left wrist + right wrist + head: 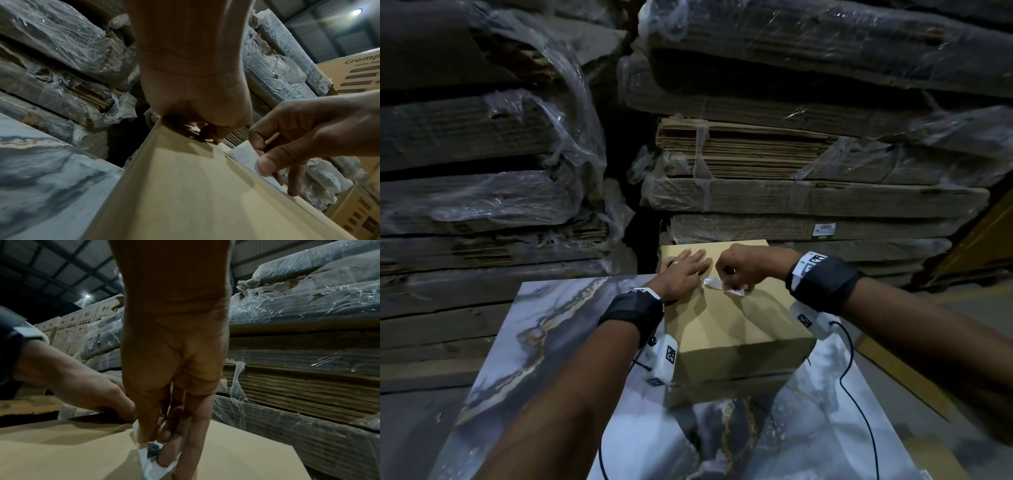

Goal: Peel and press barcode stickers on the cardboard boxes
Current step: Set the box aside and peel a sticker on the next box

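The sticker (pixel 722 285) is pinched by the right hand (pixel 736 267); the left hand (pixel 683 272) lies flat, fingers straight, on the box (pixel 736 329).

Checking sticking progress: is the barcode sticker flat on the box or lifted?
Lifted. The right hand pinches the crumpled barcode sticker above the cardboard box; whether one end is stuck down cannot be told.

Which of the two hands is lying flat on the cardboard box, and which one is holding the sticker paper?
The left hand lies flat on the cardboard box, fingers straight. The right hand is curled and pinches the white sticker paper.
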Available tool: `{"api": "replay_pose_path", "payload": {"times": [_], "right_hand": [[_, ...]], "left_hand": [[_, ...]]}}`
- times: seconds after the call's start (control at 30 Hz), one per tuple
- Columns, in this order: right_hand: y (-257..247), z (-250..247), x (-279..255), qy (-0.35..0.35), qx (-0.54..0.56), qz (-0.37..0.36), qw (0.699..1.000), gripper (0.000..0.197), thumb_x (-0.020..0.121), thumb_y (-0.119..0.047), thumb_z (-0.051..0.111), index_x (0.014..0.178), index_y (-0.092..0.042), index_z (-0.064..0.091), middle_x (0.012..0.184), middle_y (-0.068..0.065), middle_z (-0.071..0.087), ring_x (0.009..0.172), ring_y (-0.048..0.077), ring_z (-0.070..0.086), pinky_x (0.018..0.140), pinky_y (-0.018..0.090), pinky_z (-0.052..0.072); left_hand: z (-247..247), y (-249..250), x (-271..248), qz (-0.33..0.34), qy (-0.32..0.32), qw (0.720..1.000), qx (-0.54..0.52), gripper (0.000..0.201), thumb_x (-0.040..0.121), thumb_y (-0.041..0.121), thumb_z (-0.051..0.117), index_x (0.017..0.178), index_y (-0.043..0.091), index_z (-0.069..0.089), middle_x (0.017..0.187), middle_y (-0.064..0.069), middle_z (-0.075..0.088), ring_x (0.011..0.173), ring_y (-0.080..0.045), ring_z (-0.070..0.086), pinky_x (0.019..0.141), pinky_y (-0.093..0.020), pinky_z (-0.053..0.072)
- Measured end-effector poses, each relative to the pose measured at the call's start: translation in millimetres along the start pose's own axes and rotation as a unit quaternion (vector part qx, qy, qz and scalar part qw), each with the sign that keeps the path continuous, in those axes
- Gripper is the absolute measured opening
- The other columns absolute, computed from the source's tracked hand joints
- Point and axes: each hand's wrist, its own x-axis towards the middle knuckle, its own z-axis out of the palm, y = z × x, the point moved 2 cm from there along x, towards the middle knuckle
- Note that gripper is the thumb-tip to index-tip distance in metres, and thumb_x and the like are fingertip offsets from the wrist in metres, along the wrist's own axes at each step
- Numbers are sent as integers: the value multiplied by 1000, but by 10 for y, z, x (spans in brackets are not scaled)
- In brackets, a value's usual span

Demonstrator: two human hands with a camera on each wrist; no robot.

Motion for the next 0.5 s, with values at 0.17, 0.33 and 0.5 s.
{"api": "replay_pose_path", "payload": {"times": [0.17, 0.33, 0.5], "right_hand": [[-20, -55, 67, -30, -17, -1, 999, 12, 96, -18, 69, 89, -12, 61, 87, 9, 71, 76, 30, 73, 66, 41, 63], [-19, -21, -57, 20, -32, -19, 999, 11, 96, -21, 67, 90, -12, 64, 85, 4, 67, 76, 22, 65, 68, 39, 55], [192, 62, -270, 90, 17, -58, 994, 20, 94, -37, 71, 98, -18, 75, 83, -7, 73, 75, 10, 68, 74, 35, 57]], "left_hand": [[-11, 5, -7, 2, -3, 1000, 1, 84, 73, 37, 25, 157, 35, 30, 169, 10, 8, 156, -15, 2, 117, -31, 2], [10, -31, 28, 1, -2, 1000, -1, 83, 74, 36, 25, 156, 37, 31, 169, 11, 9, 156, -14, 3, 113, -27, 3], [41, -61, 57, 2, 3, 1000, -11, 80, 75, 37, 25, 155, 38, 34, 168, 11, 10, 156, -14, 4, 113, -27, 3]]}}
